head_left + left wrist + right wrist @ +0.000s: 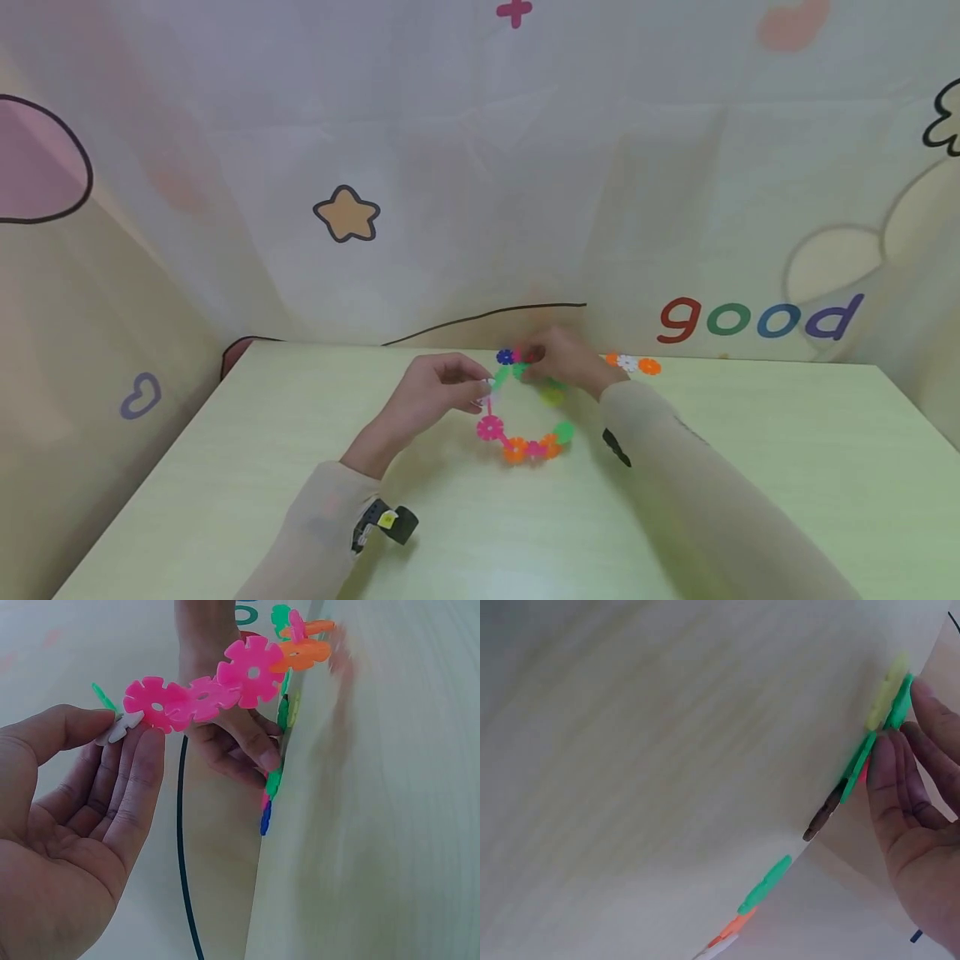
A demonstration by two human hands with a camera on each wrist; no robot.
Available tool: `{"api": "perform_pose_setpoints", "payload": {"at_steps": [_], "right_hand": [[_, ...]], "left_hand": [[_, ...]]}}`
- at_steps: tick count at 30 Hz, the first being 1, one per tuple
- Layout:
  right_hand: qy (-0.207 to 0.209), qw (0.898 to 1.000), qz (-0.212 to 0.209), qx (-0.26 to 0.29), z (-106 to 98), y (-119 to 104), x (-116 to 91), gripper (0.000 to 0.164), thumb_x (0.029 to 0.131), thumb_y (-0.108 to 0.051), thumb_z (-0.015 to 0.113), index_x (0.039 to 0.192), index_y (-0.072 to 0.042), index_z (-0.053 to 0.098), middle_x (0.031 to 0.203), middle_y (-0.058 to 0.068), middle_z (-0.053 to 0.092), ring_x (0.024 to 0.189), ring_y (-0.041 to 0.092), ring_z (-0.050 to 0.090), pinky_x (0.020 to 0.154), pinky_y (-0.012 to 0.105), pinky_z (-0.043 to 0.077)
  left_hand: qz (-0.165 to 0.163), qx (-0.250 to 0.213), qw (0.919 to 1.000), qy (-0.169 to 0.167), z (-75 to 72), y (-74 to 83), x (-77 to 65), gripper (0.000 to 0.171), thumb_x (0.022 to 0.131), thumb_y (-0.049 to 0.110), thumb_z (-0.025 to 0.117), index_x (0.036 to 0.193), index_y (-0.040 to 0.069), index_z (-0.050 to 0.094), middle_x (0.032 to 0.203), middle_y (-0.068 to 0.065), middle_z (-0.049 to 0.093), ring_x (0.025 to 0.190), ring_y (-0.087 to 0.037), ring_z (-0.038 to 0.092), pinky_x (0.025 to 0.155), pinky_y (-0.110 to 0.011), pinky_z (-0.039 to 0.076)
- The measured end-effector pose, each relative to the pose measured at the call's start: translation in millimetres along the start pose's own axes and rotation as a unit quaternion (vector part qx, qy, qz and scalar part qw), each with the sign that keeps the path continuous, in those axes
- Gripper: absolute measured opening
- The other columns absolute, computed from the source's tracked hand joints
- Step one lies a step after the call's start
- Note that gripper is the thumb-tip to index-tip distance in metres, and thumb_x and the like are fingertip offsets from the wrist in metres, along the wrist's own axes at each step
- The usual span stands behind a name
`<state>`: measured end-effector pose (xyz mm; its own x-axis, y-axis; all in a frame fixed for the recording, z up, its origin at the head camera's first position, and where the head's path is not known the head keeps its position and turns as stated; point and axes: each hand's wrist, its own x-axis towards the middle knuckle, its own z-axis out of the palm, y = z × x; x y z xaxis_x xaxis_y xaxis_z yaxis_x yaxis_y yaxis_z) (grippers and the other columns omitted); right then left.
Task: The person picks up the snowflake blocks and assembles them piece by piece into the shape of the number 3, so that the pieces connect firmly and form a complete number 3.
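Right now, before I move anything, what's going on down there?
A person is handling a linked chain of flower-shaped plastic pieces. The left hand pinches a white piece at one end, with pink, orange and green ones running on from it, held above the table. The right hand reaches among other pieces at the table's far edge, its fingers at a green one; whether it grips that piece I can't tell. A blue piece lies just beside that hand.

Two hands point(422, 393) point(566, 360), four orange flower pieces point(649, 367), one blue piece point(504, 357), one yellow piece point(552, 396)
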<state>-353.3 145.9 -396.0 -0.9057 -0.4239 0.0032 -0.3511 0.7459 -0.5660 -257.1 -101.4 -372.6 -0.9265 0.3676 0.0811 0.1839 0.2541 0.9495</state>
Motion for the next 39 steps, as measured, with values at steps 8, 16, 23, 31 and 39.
{"api": "perform_pose_setpoints", "payload": {"at_steps": [8, 16, 23, 31, 39], "right_hand": [[0.018, 0.999, 0.025, -0.036, 3.7, -4.6, 0.6, 0.026, 0.090, -0.011, 0.087, 0.108, 0.000, 0.071, 0.101, 0.010, 0.070, 0.094, 0.028, 0.063, 0.091, 0.040, 0.059], [0.011, 0.998, 0.016, 0.064, 2.8, -11.5, -16.4, 0.008, 0.098, -0.005, 0.075, 0.102, 0.000, 0.069, 0.095, 0.009, 0.069, 0.084, 0.024, 0.064, 0.078, 0.034, 0.060], [0.045, 0.974, 0.038, 0.220, -4.4, -19.9, -43.7, 0.015, 0.102, -0.011, 0.072, 0.111, 0.000, 0.067, 0.100, 0.012, 0.072, 0.093, 0.035, 0.073, 0.089, 0.044, 0.063], [0.112, 0.938, 0.015, 0.329, -13.7, -24.6, -71.1, 0.027, 0.101, -0.012, 0.075, 0.120, 0.005, 0.066, 0.112, 0.019, 0.075, 0.100, 0.039, 0.076, 0.099, 0.050, 0.059], [0.140, 0.923, -0.039, 0.358, -12.9, -33.8, -80.2, 0.027, 0.099, -0.011, 0.077, 0.122, 0.001, 0.071, 0.113, 0.014, 0.076, 0.099, 0.038, 0.076, 0.092, 0.043, 0.062]], "left_hand": [[-0.004, 0.001, 1.0000, 0.004, 0.3, 0.9, 0.1, 0.020, 0.102, 0.017, 0.073, 0.115, 0.003, 0.075, 0.101, -0.008, 0.076, 0.087, -0.025, 0.077, 0.092, -0.041, 0.062], [0.001, -0.002, 1.0000, 0.008, 1.2, 0.8, 0.7, 0.018, 0.102, 0.015, 0.073, 0.115, 0.002, 0.075, 0.101, -0.010, 0.076, 0.086, -0.026, 0.076, 0.090, -0.039, 0.062], [0.009, -0.009, 0.9998, 0.016, 2.6, 0.6, 0.6, 0.018, 0.102, 0.015, 0.073, 0.114, 0.002, 0.076, 0.101, -0.010, 0.076, 0.086, -0.027, 0.077, 0.090, -0.039, 0.063], [0.017, -0.026, 0.9994, 0.016, 6.1, -0.5, 1.7, 0.019, 0.102, 0.014, 0.073, 0.115, 0.000, 0.075, 0.102, -0.011, 0.076, 0.087, -0.027, 0.077, 0.088, -0.038, 0.063], [0.020, -0.033, 0.9988, 0.031, 6.8, 1.3, 1.0, 0.020, 0.101, 0.014, 0.074, 0.115, 0.000, 0.076, 0.103, -0.012, 0.076, 0.086, -0.028, 0.078, 0.092, -0.044, 0.062]]}}
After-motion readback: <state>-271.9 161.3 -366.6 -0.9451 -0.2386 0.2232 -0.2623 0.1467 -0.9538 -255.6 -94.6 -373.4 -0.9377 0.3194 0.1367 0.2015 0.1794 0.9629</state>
